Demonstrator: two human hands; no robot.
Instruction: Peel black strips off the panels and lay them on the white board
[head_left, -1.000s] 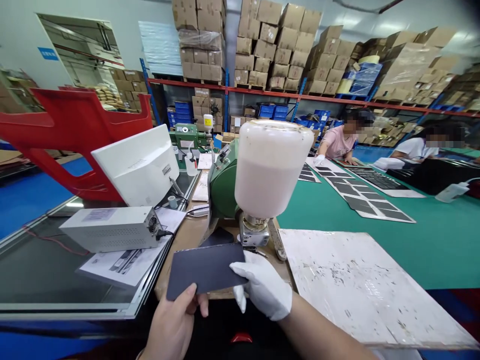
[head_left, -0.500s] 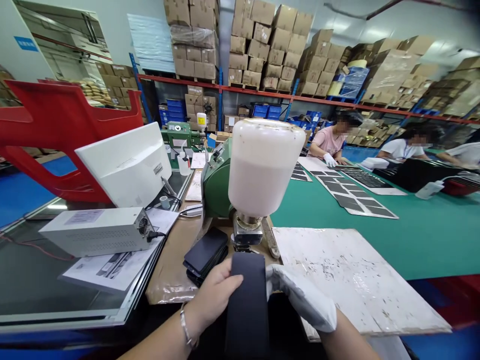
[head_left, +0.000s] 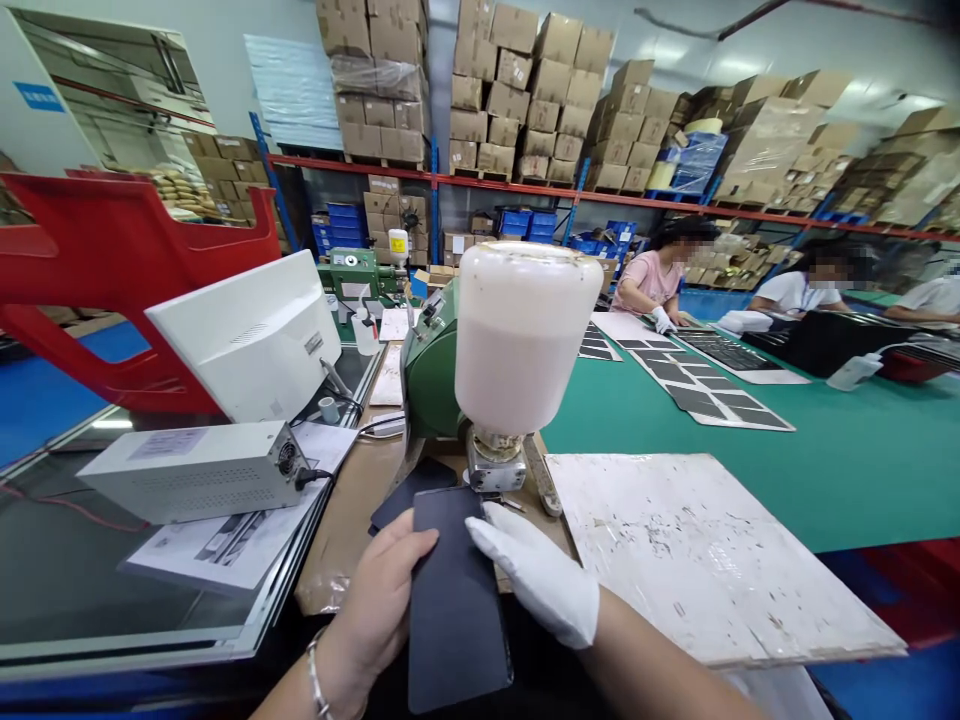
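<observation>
A flat black rectangular piece point(head_left: 456, 610) with rounded corners lies tilted between my hands, in front of the green machine point(head_left: 435, 370). My bare left hand point(head_left: 382, 590) is closed on its left edge, thumb on top. At the upper right edge, my white-gloved right hand point(head_left: 536, 575) grips the piece, thumb on its face and the other fingers partly hidden. The piece's top end is close to the metal head point(head_left: 496, 472) below a white bottle point(head_left: 527, 345) of pale liquid. A stack of similar black pieces point(head_left: 420, 490) sits behind, partly covered by the held one.
A stained white board point(head_left: 720, 550) lies to the right on the green table point(head_left: 847, 480). To the left are a grey power box point(head_left: 199, 470) and a white monitor point(head_left: 247, 340). Co-workers point(head_left: 652, 275) sit at the far right among sheets of black pieces point(head_left: 705, 385).
The black piece has shifted left and turned to show more of its broad face. Both hands have moved left with it, and the gloved thumb now shows on its face.
</observation>
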